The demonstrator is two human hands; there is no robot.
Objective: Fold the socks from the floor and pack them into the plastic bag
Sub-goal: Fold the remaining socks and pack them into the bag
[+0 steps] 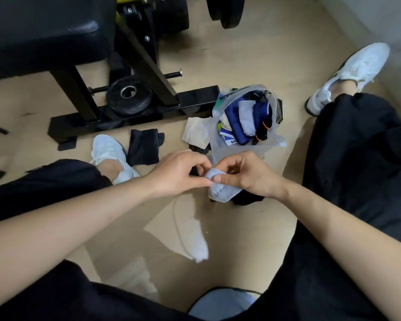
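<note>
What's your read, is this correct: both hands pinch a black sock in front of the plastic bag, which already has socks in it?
One detail is off: the sock is not black. The head view shows the left hand and right hand pinching a light grey sock. The rest stands: they hold it in front of the plastic bag, which already has socks in it.

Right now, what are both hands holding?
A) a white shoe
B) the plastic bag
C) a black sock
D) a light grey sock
D: the left hand and the right hand both pinch the light grey sock, just in front of the plastic bag.
</note>
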